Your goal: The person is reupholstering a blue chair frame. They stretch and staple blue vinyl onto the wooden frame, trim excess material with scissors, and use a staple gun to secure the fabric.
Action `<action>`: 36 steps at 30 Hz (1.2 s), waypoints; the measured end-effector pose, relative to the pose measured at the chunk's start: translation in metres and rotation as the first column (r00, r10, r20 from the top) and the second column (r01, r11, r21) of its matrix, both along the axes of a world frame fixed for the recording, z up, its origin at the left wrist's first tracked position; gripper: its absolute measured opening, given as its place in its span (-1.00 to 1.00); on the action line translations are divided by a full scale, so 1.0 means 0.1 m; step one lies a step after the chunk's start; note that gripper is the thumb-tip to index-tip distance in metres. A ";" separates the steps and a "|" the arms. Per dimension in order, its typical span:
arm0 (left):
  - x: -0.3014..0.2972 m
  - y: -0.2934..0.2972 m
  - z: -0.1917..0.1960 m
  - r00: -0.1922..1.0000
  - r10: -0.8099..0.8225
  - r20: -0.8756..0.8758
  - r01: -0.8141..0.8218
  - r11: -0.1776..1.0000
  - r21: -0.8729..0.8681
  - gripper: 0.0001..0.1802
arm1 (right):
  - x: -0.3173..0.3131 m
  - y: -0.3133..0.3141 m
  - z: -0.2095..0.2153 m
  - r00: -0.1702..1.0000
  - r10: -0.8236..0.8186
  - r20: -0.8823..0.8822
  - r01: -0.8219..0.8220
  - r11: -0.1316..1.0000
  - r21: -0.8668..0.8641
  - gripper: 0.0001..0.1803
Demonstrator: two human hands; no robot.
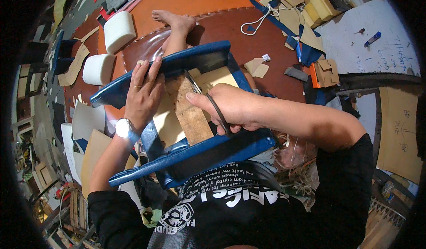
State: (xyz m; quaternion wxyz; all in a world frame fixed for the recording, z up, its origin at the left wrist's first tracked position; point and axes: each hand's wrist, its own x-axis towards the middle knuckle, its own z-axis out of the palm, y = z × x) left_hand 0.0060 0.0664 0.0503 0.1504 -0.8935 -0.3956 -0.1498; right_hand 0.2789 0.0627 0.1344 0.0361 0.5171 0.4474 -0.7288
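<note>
— Two hands were busy over one piece, weren't they? What was each doing?

— The right hand (230,109) was clenched round the dark loop handles of a pair of scissors (208,101), whose blades pointed up and left onto a wooden block (188,111). The left hand (144,96) lay flat, fingers spread, pressing on the upper blue edge and the pale panel beside the block; it gripped nothing that I could see. It wore a ring, with a wristwatch (125,129) on the wrist.

— And where was the piece itself?

— The blue upholstered frame (199,58) rested across the person's lap, tilted, its far rail near a bare foot (173,20) and its near rail just above the black printed shirt (230,200). The block sat inside it, between the two rails.

— What lay around?

— Under it was a brown leather sheet (248,31) with a stitched edge. Two white foam blocks (117,29) sat to the upper left, well apart from the hands. Cardboard offcuts (284,5) and blue strips were heaped at the upper right, with a white cord (259,20) beside them and an orange box (324,71) farther right.
</note>
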 end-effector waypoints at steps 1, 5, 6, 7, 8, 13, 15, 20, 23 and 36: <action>0.00 0.00 0.00 1.000 0.007 -0.002 -0.007 1.000 -0.003 -0.75 | 0.01 0.00 0.00 1.000 -0.005 -0.018 0.005 1.000 0.009 -0.16; 0.00 -0.01 0.01 1.000 0.019 0.003 -0.019 1.000 -0.017 -0.75 | 0.00 -0.01 0.00 1.000 -0.021 -0.024 0.021 1.000 0.007 -0.16; 0.00 -0.01 0.01 1.000 0.019 0.002 -0.019 1.000 -0.020 -0.75 | -0.01 -0.02 0.00 0.999 -0.030 -0.028 0.030 1.000 0.003 -0.16; 0.00 -0.01 0.01 1.000 0.019 0.002 -0.019 1.000 -0.023 -0.74 | -0.01 -0.02 0.00 1.000 -0.023 -0.021 0.023 1.000 0.019 -0.16; 0.00 -0.01 0.00 1.000 0.022 -0.006 -0.022 0.999 -0.026 -0.74 | -0.01 -0.02 -0.01 1.000 -0.013 -0.017 0.014 1.000 0.022 -0.15; -0.02 -0.01 0.00 1.000 0.021 -0.014 -0.022 0.999 -0.041 -0.71 | -0.02 -0.03 -0.05 0.999 -0.017 -0.028 0.018 0.999 0.049 -0.15; -0.03 -0.01 0.01 1.000 0.015 -0.023 -0.016 0.998 -0.062 -0.70 | -0.02 -0.04 -0.06 0.999 -0.014 -0.036 0.016 0.999 0.051 -0.16; -0.07 -0.01 0.05 1.000 -0.020 -0.021 0.018 0.997 -0.080 -0.73 | -0.01 -0.04 -0.07 1.000 0.023 -0.008 -0.023 0.997 0.072 -0.16; -0.09 0.01 0.07 0.999 -0.048 0.009 0.049 0.995 -0.090 -0.80 | 0.00 -0.04 -0.04 0.999 0.049 0.000 -0.049 0.995 0.084 -0.15; -0.10 0.01 0.09 0.998 -0.047 0.041 0.051 0.994 -0.101 -0.81 | -0.21 -0.06 0.16 0.978 0.151 -0.145 -0.169 0.978 -0.121 -0.12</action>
